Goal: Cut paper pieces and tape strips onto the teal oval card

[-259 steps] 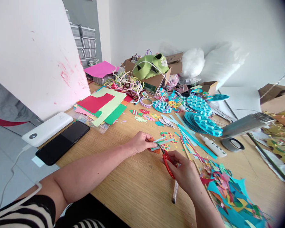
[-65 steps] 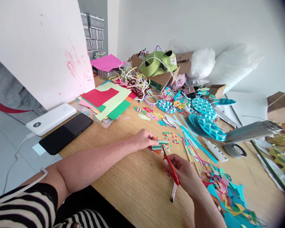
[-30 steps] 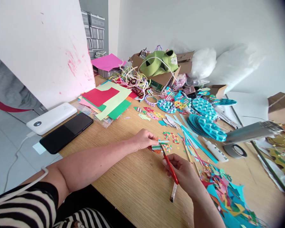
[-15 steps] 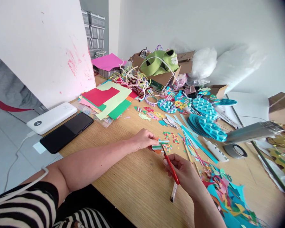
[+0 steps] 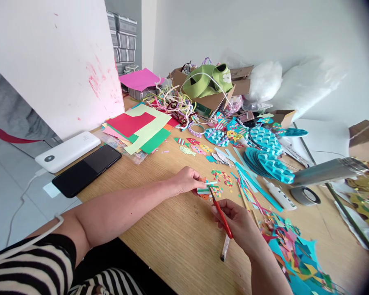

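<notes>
My left hand point(image 5: 190, 180) pinches a small orange paper fish point(image 5: 204, 196) with white and green strips across it. In my right hand point(image 5: 233, 217) is a pair of red-handled scissors point(image 5: 222, 217), its blades at the strips' right ends. Whether the blades are closed on the paper is too small to tell. Just behind the fish lie tiny coloured paper dots point(image 5: 223, 177). Beneath my right hand a pen point(image 5: 225, 248) rests on the table. Several cut paper fish point(image 5: 198, 149) lie farther back.
Coloured paper sheets point(image 5: 153, 123), a black phone point(image 5: 86, 170) and a white power bank point(image 5: 68, 152) are at left. On the right are blue wavy discs point(image 5: 266, 164), a glue bottle point(image 5: 280, 196), a tape roll point(image 5: 305, 195), a metal flask point(image 5: 329, 171) and paper scraps point(image 5: 298, 254).
The strip end by the scissors' blades has shifted slightly to the left and tilted. Both hands keep nearly the same place and grip.
</notes>
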`<control>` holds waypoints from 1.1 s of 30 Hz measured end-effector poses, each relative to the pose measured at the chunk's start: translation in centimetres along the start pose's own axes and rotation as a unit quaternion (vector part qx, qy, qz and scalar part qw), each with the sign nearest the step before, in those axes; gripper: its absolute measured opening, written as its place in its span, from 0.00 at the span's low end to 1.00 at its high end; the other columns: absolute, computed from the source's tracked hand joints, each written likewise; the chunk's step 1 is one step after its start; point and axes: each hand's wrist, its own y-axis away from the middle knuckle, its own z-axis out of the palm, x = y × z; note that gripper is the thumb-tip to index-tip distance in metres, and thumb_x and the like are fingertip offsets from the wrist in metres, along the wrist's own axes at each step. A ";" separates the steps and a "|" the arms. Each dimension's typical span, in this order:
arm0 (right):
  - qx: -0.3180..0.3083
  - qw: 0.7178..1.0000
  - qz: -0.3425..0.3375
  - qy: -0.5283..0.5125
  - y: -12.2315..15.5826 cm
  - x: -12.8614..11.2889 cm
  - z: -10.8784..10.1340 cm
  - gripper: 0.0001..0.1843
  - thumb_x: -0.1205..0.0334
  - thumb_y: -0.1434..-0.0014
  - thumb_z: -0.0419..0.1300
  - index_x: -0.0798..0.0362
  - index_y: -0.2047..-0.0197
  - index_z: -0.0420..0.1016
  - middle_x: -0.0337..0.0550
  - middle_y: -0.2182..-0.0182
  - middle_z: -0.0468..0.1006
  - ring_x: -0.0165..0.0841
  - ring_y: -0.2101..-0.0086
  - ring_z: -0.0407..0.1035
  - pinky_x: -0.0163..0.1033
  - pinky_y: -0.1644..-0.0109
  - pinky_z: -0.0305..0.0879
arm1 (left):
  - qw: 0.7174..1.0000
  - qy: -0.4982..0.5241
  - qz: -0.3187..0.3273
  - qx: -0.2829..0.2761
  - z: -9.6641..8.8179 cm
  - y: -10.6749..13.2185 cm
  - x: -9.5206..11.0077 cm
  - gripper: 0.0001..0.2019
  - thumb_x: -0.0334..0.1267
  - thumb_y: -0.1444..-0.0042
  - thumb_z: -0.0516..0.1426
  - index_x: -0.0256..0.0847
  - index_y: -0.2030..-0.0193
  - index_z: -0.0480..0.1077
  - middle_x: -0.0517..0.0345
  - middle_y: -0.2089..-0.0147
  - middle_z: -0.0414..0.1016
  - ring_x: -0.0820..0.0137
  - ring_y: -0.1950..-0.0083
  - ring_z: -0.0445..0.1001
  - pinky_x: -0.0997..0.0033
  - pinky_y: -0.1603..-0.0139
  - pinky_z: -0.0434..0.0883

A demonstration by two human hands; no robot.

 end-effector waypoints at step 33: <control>0.052 0.998 -0.014 0.033 -0.2 0.6 -0.1 0.19 0.46 0.55 0.66 0.54 0.70 0.72 0.37 0.79 0.71 0.29 0.77 0.63 0.34 0.75 0.55 | 0.998 0.058 -0.036 -0.001 0.2 0.4 0.7 0.07 0.37 0.64 0.61 0.34 0.78 0.72 0.60 0.78 0.74 0.70 0.73 0.72 0.71 0.72 0.69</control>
